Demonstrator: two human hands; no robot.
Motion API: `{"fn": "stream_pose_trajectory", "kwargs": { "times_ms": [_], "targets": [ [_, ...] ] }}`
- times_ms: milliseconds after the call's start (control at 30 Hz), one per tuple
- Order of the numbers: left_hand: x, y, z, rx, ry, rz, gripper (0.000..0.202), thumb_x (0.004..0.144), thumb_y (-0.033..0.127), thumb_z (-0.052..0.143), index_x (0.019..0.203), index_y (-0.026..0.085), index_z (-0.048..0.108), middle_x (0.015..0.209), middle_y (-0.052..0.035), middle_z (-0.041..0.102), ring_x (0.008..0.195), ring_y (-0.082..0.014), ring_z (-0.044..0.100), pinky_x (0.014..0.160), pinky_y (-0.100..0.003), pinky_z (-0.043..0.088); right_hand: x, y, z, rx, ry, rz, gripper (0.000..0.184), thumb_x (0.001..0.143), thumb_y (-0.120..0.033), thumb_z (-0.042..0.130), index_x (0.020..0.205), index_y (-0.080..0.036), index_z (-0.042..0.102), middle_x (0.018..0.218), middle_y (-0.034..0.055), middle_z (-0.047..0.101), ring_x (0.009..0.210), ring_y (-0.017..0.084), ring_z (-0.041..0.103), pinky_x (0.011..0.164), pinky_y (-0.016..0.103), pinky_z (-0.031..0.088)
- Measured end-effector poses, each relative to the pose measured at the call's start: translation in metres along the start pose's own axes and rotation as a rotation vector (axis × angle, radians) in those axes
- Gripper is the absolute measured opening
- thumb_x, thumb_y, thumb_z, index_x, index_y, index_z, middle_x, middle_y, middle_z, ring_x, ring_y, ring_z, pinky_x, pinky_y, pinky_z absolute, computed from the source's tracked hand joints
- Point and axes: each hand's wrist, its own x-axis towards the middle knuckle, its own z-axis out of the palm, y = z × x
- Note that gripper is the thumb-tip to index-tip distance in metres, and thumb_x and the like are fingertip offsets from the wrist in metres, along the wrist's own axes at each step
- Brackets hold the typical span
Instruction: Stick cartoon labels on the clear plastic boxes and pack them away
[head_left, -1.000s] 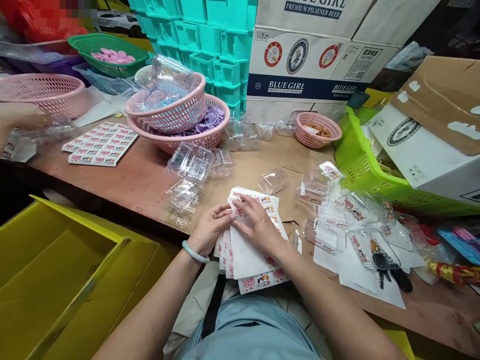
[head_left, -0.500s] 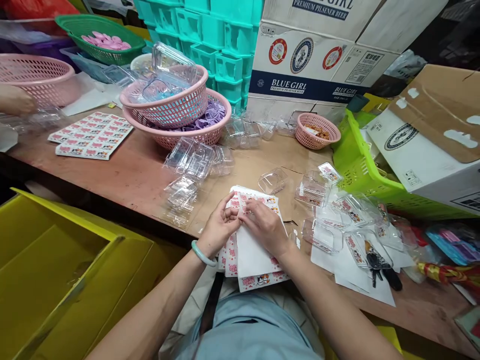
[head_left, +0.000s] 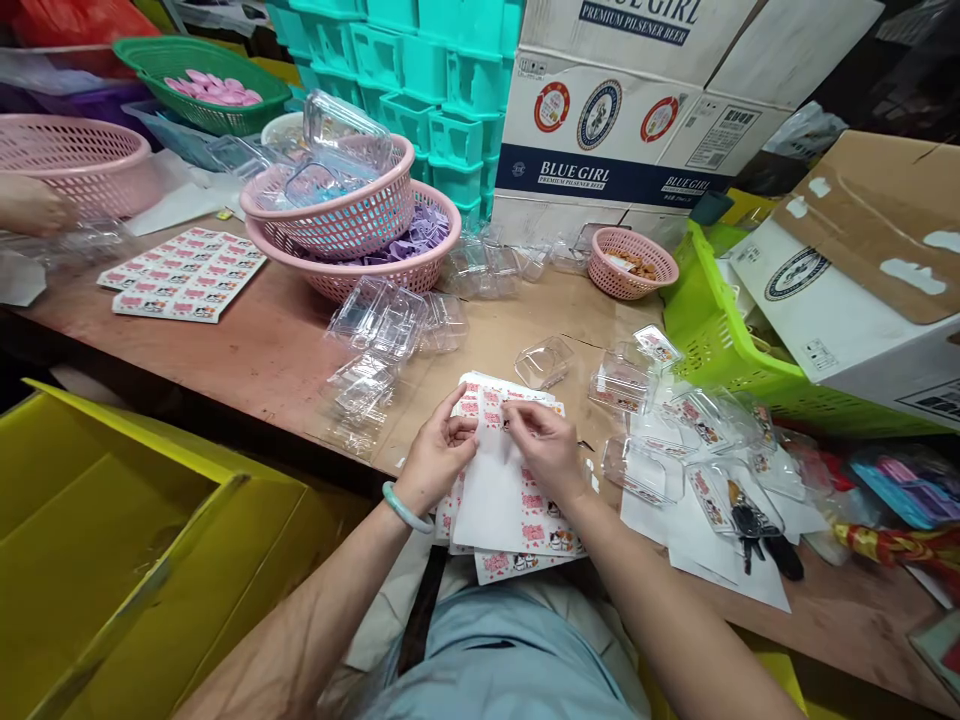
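Note:
A stack of sticker sheets [head_left: 501, 490] with pink labels lies at the near edge of the brown table [head_left: 262, 350]. My left hand [head_left: 437, 452], a green bangle on its wrist, pinches the top sheet's left edge. My right hand [head_left: 546, 447] has thumb and forefinger pinched on a sticker at the sheet's upper part. Small clear plastic boxes [head_left: 544, 361] lie just beyond the sheets. More clear boxes with stickers on them [head_left: 645, 468] sit to the right of my right hand.
Stacked pink baskets [head_left: 352, 215] hold clear boxes and purple pieces. Another sticker sheet [head_left: 184, 272] lies at left, near another person's hand [head_left: 30, 205]. A small pink basket [head_left: 634, 262], a green crate [head_left: 720, 330], cardboard cartons [head_left: 615, 110], keys [head_left: 757, 528] and a yellow bin [head_left: 112, 540] surround the work spot.
My right hand has shifted up and right along the top sheet, uncovering a lower row of stickers, and now pinches a sticker. My left hand stays on the sheet's edge.

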Motion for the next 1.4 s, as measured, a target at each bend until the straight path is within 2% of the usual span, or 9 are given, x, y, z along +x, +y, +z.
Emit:
{"fn": "stream_pose_trajectory", "kwargs": {
  "times_ms": [100, 267, 467, 667, 733, 867, 1033, 1167, 1400],
  "targets": [
    [-0.001, 0.0, -0.001, -0.03, 0.039, -0.014, 0.09, 0.064, 0.017, 0.074, 0.144, 0.015, 0.035, 0.086, -0.0001, 0.06, 0.069, -0.0081, 0.054, 0.064, -0.02, 0.041, 0.002, -0.002, -0.004, 0.153, 0.117, 0.172, 0.021, 0.088, -0.036, 0.059, 0.093, -0.018, 0.07, 0.098, 0.0072, 0.074, 0.091, 0.02, 0.07, 0.085, 0.036, 0.057],
    [-0.002, 0.002, 0.001, -0.124, -0.028, -0.028, 0.092, 0.067, 0.025, 0.076, 0.147, 0.015, 0.031, 0.088, -0.0024, 0.065, 0.075, -0.011, 0.058, 0.07, -0.022, 0.044, -0.005, -0.004, 0.001, -0.05, -0.278, -0.148, 0.03, 0.079, -0.028, 0.071, 0.109, -0.024, 0.068, 0.117, 0.0072, 0.069, 0.113, 0.022, 0.062, 0.104, 0.042, 0.047],
    [-0.003, 0.004, 0.003, -0.076, -0.064, -0.014, 0.092, 0.069, 0.023, 0.075, 0.148, 0.016, 0.029, 0.091, -0.0037, 0.068, 0.075, -0.0105, 0.059, 0.07, -0.022, 0.043, -0.01, 0.001, 0.007, -0.075, -0.218, -0.182, 0.02, 0.089, -0.024, 0.057, 0.104, -0.026, 0.072, 0.106, 0.0044, 0.073, 0.103, 0.02, 0.068, 0.097, 0.04, 0.053],
    [-0.004, 0.002, 0.002, -0.026, 0.03, 0.0, 0.086, 0.066, 0.02, 0.075, 0.143, 0.015, 0.038, 0.09, -0.0024, 0.063, 0.075, -0.0104, 0.058, 0.067, -0.021, 0.044, -0.005, 0.001, 0.0, 0.125, 0.02, 0.152, 0.021, 0.089, -0.035, 0.059, 0.094, -0.021, 0.074, 0.096, 0.0053, 0.075, 0.091, 0.021, 0.07, 0.084, 0.037, 0.057],
    [-0.003, 0.0, 0.001, -0.068, 0.029, -0.021, 0.088, 0.064, 0.022, 0.077, 0.142, 0.015, 0.038, 0.091, -0.0029, 0.064, 0.077, -0.0113, 0.059, 0.068, -0.022, 0.045, -0.004, 0.001, -0.002, 0.127, -0.056, 0.132, 0.02, 0.086, -0.035, 0.063, 0.097, -0.021, 0.073, 0.103, 0.0061, 0.074, 0.099, 0.022, 0.068, 0.091, 0.039, 0.055],
    [-0.003, -0.001, 0.002, -0.173, -0.023, -0.063, 0.093, 0.063, 0.026, 0.081, 0.144, 0.015, 0.036, 0.088, -0.0015, 0.065, 0.076, -0.0108, 0.059, 0.07, -0.022, 0.045, -0.008, 0.001, 0.001, -0.021, -0.269, -0.096, 0.026, 0.079, -0.028, 0.072, 0.105, -0.024, 0.071, 0.115, 0.0064, 0.07, 0.111, 0.021, 0.064, 0.102, 0.042, 0.048],
    [-0.004, 0.002, 0.003, -0.132, -0.028, -0.058, 0.093, 0.065, 0.025, 0.08, 0.146, 0.016, 0.034, 0.086, -0.0013, 0.067, 0.072, -0.0093, 0.057, 0.068, -0.02, 0.043, -0.011, 0.006, 0.007, 0.014, -0.2, -0.111, 0.017, 0.087, -0.023, 0.061, 0.099, -0.025, 0.074, 0.103, 0.0054, 0.074, 0.099, 0.021, 0.069, 0.096, 0.041, 0.054],
    [-0.004, -0.001, 0.002, -0.101, -0.018, -0.046, 0.091, 0.066, 0.025, 0.08, 0.145, 0.018, 0.036, 0.089, -0.0017, 0.066, 0.07, -0.0092, 0.057, 0.066, -0.021, 0.043, -0.009, 0.009, 0.005, 0.071, -0.111, 0.022, 0.015, 0.087, -0.028, 0.06, 0.091, -0.023, 0.074, 0.095, 0.0051, 0.075, 0.092, 0.021, 0.07, 0.085, 0.038, 0.057],
    [-0.004, -0.001, 0.003, -0.067, -0.058, -0.028, 0.094, 0.068, 0.025, 0.077, 0.148, 0.016, 0.031, 0.092, -0.0046, 0.068, 0.076, -0.0106, 0.058, 0.069, -0.021, 0.044, -0.009, 0.003, 0.002, 0.06, -0.234, -0.037, 0.016, 0.081, -0.028, 0.07, 0.096, -0.024, 0.073, 0.104, 0.0058, 0.073, 0.099, 0.02, 0.068, 0.093, 0.04, 0.053]
  ]
}}
